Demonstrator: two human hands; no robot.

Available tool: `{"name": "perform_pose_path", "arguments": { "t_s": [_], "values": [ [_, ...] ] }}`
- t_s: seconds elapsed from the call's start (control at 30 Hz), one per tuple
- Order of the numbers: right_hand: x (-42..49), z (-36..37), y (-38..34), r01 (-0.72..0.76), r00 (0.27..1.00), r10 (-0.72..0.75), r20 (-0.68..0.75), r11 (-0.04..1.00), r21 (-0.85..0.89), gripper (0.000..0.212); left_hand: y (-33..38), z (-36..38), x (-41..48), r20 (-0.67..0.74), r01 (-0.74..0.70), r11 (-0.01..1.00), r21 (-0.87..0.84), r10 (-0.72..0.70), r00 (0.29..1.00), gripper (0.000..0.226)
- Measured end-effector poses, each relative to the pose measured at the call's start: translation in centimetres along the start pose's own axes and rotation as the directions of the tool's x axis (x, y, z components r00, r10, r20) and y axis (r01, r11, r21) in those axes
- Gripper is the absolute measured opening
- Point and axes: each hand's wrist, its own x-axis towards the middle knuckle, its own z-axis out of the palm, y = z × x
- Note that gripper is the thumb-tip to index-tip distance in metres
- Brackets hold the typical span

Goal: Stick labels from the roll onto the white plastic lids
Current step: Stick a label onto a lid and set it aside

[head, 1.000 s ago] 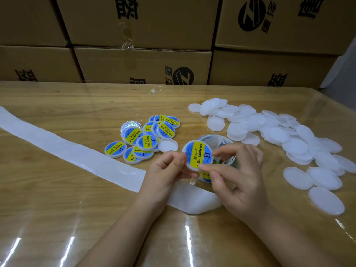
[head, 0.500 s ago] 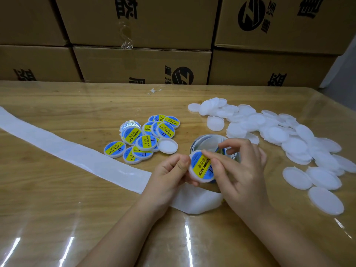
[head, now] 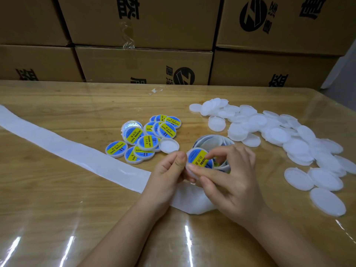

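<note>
At table (head: 57,205) centre, L hand (head: 167,176) & R hand (head: 231,182) both pinching 1 labelled lid (head: 197,158), approx 12 done lids (head: 148,142) beside

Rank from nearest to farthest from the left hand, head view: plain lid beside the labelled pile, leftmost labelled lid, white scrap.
1. Plain lid, just beyond the left hand.
2. Leftmost labelled lid, further left.
3. White scrap, far back near the boxes.

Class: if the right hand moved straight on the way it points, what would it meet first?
The labelled lid it pinches; past that, likely the left hand, though depth is unclear.
</note>
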Motion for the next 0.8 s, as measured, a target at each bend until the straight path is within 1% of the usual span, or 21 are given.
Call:
{"name": "perform_pose_path", "arguments": {
  "t_s": [0.1,0.2,0.27,0.37,0.47,0.63,0.73,0.77,0.8],
  "values": [
    [0.0,-0.1,-0.1,0.013,1.0,-0.013,0.017,1.0,0.005,0.025,0.1,-0.1,0.1,-0.033,-0.008,0.998,-0.069,0.006,0.999,0.03],
    [0.0,-0.1,0.0,0.008,1.0,-0.008,0.017,1.0,-0.006,0.024,-0.1,-0.1,0.1,-0.045,0.002,0.994,-0.111,-0.007,0.999,0.039],
    [0.0,-0.3,0.3,0.0,1.0,0.0,0.0,1.0,-0.01,0.023,0.0,0.0,0.2,-0.04,0.015,0.991,-0.134,-0.02,0.999,0.04],
    [0.0,-0.5,0.7,-0.034,0.999,0.033,-0.021,0.999,-0.025,0.024,0.3,-0.2,0.3,-0.072,0.016,0.989,-0.147,-0.026,0.997,0.034],
    [0.0,-0.8,1.1,-0.081,0.996,0.079,-0.04,0.995,-0.058,0.025,0.4,-0.4,0.5,-0.097,0.027,0.989,-0.149,-0.042,0.994,0.034],
    [0.3,-1.1,1.3,-0.122,0.991,0.118,-0.062,0.99,-0.075,0.025,0.5,-0.4,0.2,-0.003,0.101,0.989,-0.106,-0.102,0.995,0.038],
    [0.2,-1.0,1.1,-0.112,0.993,0.108,-0.054,0.992,-0.058,0.025,0.4,-0.3,-0.1,0.041,0.145,0.986,-0.087,-0.142,0.989,0.058],
    [0.2,-0.9,1.0,-0.104,0.994,0.101,-0.051,0.993,-0.053,0.025,0.4,-0.3,-0.1,0.055,0.157,0.984,-0.089,-0.152,0.987,0.059],
    [0.2,-0.8,0.9,-0.095,0.994,0.092,-0.05,0.994,-0.049,0.025,0.4,-0.2,-0.2,0.068,0.166,0.982,-0.092,-0.16,0.985,0.054]
  ]
}}
